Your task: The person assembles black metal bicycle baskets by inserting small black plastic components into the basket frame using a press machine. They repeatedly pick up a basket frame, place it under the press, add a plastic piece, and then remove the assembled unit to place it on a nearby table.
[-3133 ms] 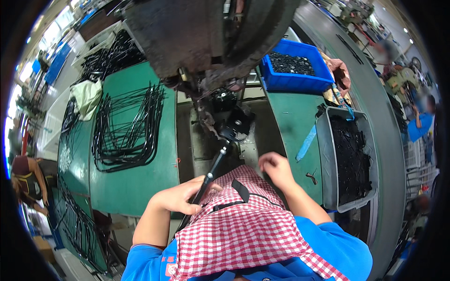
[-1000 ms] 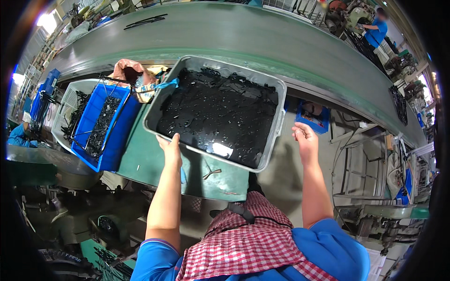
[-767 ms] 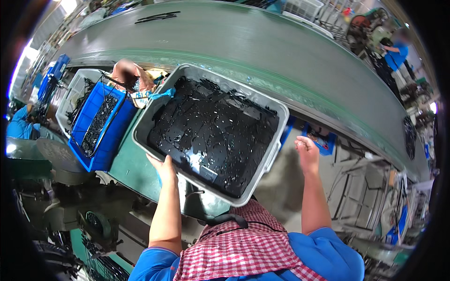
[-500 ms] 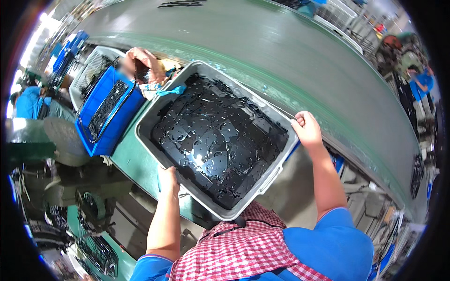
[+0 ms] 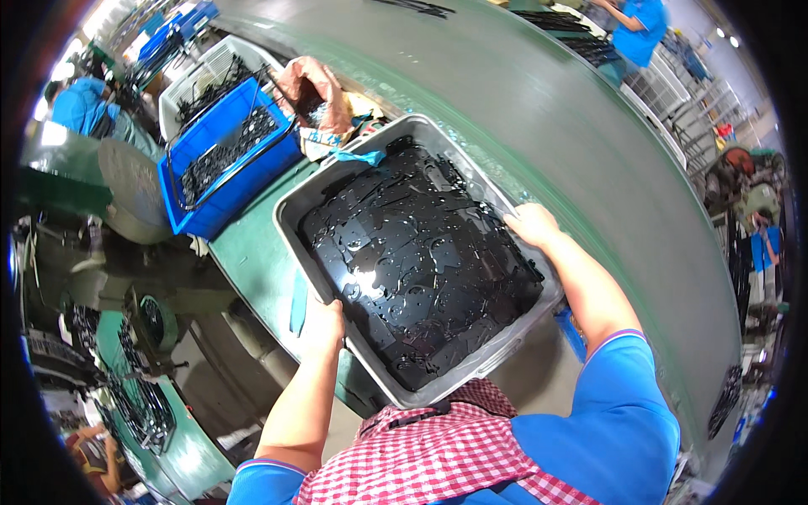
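In front of me is a large grey plastic tub [image 5: 290, 215] filled with flat, shiny black parts [image 5: 421, 261] that have holes and cut-outs. My left hand [image 5: 322, 324] is closed on the tub's near-left rim, thumb over the edge. My right hand [image 5: 532, 225] grips the right rim. The tub's near side is close to my checked apron [image 5: 421, 459]. Its far-left part stands over the green tabletop [image 5: 265, 227]; whether it rests there I cannot tell. A strip of light-blue material [image 5: 359, 157] lies over its far-left rim.
A blue crate [image 5: 202, 220] with small black parts stands left, a light-grey basket [image 5: 172, 97] behind it. An open pinkish sack [image 5: 316, 80] sits beyond the tub. A wide green-edged conveyor belt [image 5: 581, 151] curves past. Other people in blue [image 5: 640, 29] are farther off.
My view has turned, shifting the surroundings. The tub sits slightly farther right in the picture, both hands still on its rim. My right hand is now farther up along the right rim.
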A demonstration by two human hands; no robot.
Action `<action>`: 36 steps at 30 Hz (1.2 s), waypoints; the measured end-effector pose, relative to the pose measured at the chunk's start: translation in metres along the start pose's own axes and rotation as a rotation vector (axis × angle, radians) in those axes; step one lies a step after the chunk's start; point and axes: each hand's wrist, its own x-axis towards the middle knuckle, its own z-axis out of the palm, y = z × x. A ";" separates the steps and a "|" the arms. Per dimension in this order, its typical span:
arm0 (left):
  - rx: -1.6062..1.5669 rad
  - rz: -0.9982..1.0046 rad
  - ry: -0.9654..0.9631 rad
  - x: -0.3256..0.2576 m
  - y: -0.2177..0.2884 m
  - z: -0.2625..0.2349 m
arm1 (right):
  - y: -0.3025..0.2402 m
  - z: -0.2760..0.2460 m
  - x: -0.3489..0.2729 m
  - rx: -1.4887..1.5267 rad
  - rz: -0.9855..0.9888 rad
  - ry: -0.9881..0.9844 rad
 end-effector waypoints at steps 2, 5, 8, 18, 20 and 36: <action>0.053 -0.030 -0.032 0.008 -0.014 -0.003 | 0.016 0.006 0.012 0.071 -0.045 -0.096; 0.131 -0.078 -0.015 0.006 -0.011 -0.006 | 0.030 0.014 0.023 0.167 -0.103 -0.179; 0.167 0.013 0.057 0.009 -0.030 -0.011 | 0.017 0.000 0.026 0.144 -0.128 -0.266; 0.145 -0.047 0.028 0.004 -0.011 -0.017 | 0.013 -0.006 -0.005 0.208 -0.080 -0.346; 0.315 -0.102 -0.007 -0.006 0.012 -0.022 | 0.012 -0.004 -0.016 0.223 -0.052 -0.353; -0.263 -0.076 -0.054 -0.014 0.022 -0.010 | 0.012 0.014 -0.022 0.050 -0.005 -0.123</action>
